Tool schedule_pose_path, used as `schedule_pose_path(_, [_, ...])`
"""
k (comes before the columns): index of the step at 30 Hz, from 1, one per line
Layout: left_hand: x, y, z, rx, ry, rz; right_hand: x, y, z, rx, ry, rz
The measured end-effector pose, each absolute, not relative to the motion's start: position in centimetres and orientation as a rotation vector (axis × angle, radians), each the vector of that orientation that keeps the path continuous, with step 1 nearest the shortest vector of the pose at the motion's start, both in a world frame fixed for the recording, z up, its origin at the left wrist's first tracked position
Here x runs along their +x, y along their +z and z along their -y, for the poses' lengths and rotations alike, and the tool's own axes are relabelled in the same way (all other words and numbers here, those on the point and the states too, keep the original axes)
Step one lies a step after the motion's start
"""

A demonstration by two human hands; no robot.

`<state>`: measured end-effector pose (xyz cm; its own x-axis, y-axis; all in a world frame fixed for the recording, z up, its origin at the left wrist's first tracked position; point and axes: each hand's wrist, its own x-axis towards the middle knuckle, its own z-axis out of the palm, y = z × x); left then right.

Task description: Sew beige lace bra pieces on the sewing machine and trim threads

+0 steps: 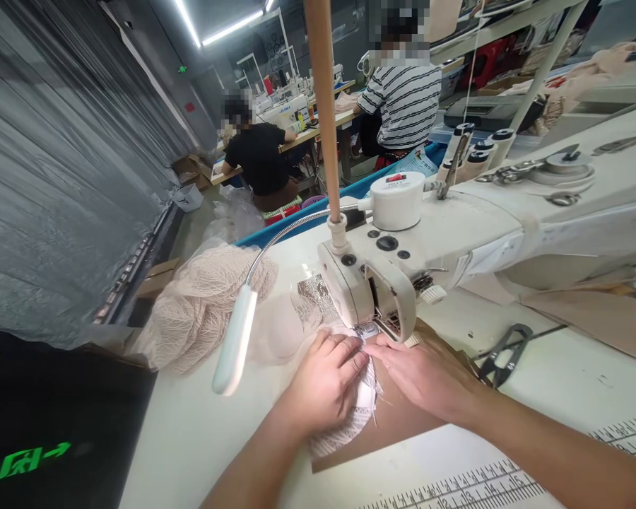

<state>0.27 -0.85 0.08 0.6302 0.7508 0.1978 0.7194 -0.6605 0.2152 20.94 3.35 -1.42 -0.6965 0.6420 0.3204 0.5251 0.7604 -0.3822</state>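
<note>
Both hands press a strip of lace flat under the head of a sewing machine.

The lace strip [356, 417] lies on the table [191, 431], its long axis running from the near edge away toward the needle, far end under the presser foot [368, 329]. The left hand [326, 385] rests on top of it, fingers together and flat. The right hand [429, 375] lies just beside, fingers together, fingertips meeting the left's at the foot. The sewing machine [456, 233] stretches off right. A lamp [234, 341] hangs left, before a heap of lace [201, 304]. Scissors [503, 353] lie right; a ruler [487, 488] runs along the near edge.
</note>
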Motion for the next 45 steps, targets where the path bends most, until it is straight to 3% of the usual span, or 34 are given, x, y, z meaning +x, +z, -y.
schedule_pose_path(45, [-0.13,-0.27,0.20,2.714,0.353,-1.250,20.40,-1.80,-3.10,-0.954,0.360,2.535])
